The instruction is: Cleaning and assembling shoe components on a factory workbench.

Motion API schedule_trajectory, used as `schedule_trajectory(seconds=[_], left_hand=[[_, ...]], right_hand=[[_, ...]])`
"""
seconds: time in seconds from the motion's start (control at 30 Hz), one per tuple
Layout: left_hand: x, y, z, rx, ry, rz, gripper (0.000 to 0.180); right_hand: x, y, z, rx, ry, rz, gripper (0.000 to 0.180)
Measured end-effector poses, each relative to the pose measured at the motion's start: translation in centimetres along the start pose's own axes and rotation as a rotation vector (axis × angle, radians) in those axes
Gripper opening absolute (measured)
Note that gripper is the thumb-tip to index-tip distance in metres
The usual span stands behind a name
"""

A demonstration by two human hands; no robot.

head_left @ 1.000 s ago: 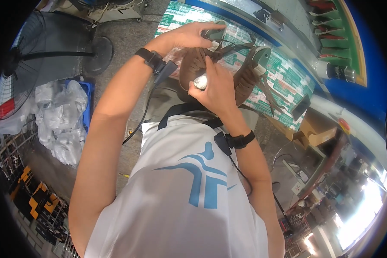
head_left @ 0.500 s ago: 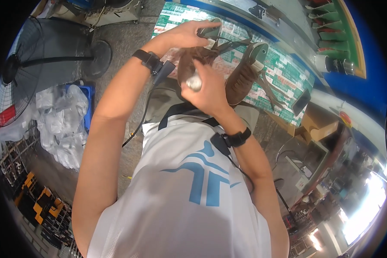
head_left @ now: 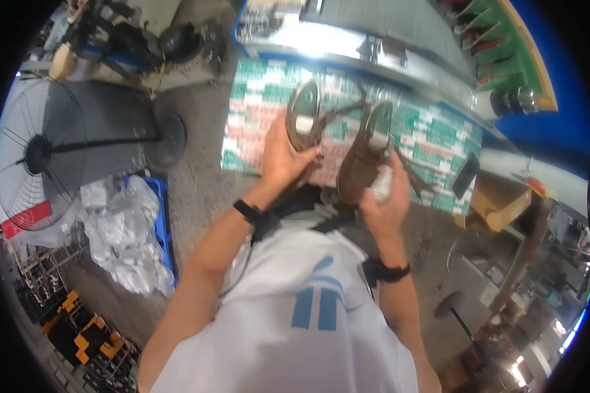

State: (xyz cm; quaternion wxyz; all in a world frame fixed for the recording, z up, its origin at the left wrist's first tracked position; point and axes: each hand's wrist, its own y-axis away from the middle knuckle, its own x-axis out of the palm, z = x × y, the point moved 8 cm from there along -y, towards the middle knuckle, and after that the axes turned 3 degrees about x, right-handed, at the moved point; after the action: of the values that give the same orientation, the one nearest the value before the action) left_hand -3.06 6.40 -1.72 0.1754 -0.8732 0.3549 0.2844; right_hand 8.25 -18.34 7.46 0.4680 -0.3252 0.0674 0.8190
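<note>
while the left hand (head_left: 283, 156) grips one brown shoe (head_left: 304, 116) and the right hand (head_left: 385, 204) wraps the other shoe (head_left: 364, 156) above the patterned mat (head_left: 439, 141), best keep both upright, tangled laces (head_left: 339, 111) clear of fingers.

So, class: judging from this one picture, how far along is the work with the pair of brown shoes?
Done: both shoes are lifted off the green patterned surface. In hand: the left hand grips the left shoe, opening facing the camera; the right hand holds the right shoe and something small and pale. Left: the laces hang loose, and neither shoe has been set down.
</note>
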Motion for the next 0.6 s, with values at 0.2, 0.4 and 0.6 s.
schedule_trajectory(seconds=[0.2,0.4,0.6], left_hand=[[-1.0,-4.7,1.7,-0.270,0.386,0.168,0.080],[-8.9,-18.5,-6.7,0.006,0.344,0.266,0.065],[-7.1,-36.6,-3.0,0.137,0.090,0.267,0.071]], right_hand=[[-9.0,0.3,-16.3,0.448,-0.190,-0.265,0.056],[-10.6,2.9,-22.2,0.554,-0.134,-0.271,0.052],[-6.1,1.1,-17.5,0.541,-0.004,-0.124,0.061]])
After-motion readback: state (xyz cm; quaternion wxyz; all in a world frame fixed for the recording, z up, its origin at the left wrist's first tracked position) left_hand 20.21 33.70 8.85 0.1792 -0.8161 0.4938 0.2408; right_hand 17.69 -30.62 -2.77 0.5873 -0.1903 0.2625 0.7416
